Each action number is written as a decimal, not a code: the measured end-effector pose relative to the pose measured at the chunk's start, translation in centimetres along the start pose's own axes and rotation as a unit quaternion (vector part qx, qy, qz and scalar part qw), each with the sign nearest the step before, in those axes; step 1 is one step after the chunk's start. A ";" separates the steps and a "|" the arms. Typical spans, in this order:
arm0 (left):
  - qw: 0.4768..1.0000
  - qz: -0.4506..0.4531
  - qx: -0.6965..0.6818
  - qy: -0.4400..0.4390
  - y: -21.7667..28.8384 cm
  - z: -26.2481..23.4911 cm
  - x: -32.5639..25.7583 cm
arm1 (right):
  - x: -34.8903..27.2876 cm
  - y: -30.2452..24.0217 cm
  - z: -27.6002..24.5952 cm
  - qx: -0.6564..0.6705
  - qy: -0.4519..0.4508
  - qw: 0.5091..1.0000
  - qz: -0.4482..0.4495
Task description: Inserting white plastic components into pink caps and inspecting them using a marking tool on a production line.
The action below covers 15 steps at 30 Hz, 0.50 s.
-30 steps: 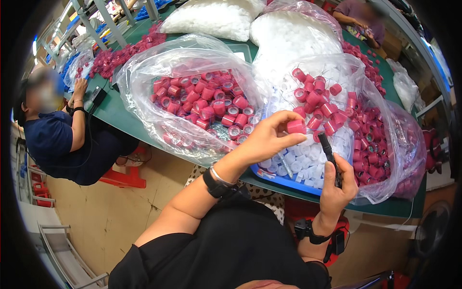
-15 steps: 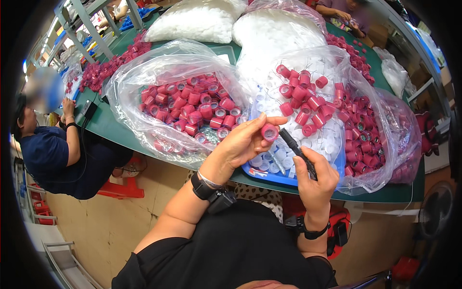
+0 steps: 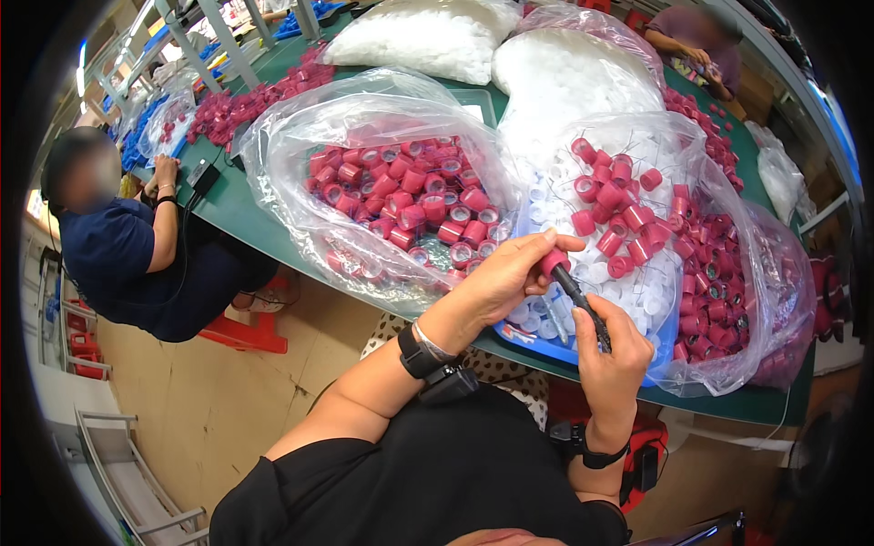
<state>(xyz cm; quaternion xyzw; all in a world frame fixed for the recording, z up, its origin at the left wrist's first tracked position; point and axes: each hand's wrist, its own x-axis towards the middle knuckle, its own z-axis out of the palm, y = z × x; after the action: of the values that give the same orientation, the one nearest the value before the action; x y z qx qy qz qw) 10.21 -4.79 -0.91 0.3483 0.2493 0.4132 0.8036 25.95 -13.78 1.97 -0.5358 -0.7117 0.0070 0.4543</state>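
Observation:
My left hand (image 3: 521,273) pinches a dark pink, cylinder-shaped cap (image 3: 553,263) between thumb and fingers. In my right hand (image 3: 612,348) is a black pen-like tool (image 3: 580,302), pointing up and to the left. Its tip meets the cap's open end; how far it reaches inside I cannot tell. Beneath both hands lies a blue tray (image 3: 663,350) with many small white translucent plastic pieces (image 3: 596,284). Loose pink caps (image 3: 619,266) with thin dark wires among them are heaped on the white pieces.
Clear plastic bags of pink caps stand left (image 3: 401,196) and right (image 3: 719,300) of the tray. Large bags of white pieces (image 3: 578,86) lie behind, on the green table (image 3: 214,196). One person (image 3: 118,237) sits at the left, another (image 3: 696,50) at the far right.
The black tool's tip has come up to the cap, which was apart from it before. The cap has turned in my left hand. The whole view has shifted, moving the scene rightward.

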 end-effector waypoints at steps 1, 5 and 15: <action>1.000 0.009 0.011 0.004 -0.1 0.0 0.0 | 0.0 0.0 0.1 0.002 -0.002 1.000 0.000; 1.000 0.014 0.010 0.000 -0.2 -0.2 0.1 | 0.0 -0.5 0.3 -0.017 -0.007 1.000 0.004; 0.997 0.009 -0.071 -0.007 -0.4 -1.3 0.3 | -0.3 -1.0 0.5 -0.069 -0.031 0.997 -0.029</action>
<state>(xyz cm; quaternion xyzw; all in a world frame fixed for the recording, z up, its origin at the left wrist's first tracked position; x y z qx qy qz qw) 9.67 -4.25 -2.09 0.2951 0.2108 0.4347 0.8243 24.89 -14.21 2.03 -0.5445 -0.7395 -0.0389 0.3939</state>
